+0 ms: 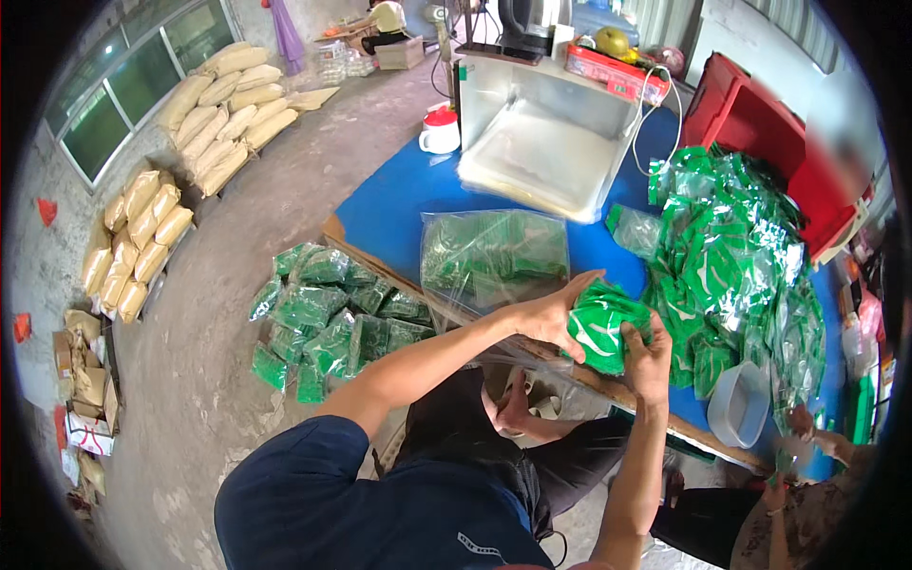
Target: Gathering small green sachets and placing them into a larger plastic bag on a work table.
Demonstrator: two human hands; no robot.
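Between my two hands, over the front edge of the blue table (383,210), is a stack of green packets (605,323). My left hand (554,318) grips its left side, the thumb along the near face. On the right side, my right hand (648,353) closes on it with thumb and fingers. Just left of the hands lies a large clear plastic bag (494,255) with rows of green packets inside; its loose end hangs toward the table edge. To the right spreads a big heap of loose green packets (708,256).
Packed clear bags of green packets (328,318) lie on the floor at left. A metal tray box (541,152), a red-lidded white jug (440,130), a tipped red crate (750,114) and a pale plastic tub (738,406) stand on the table. Another person's hands (817,432) work at right.
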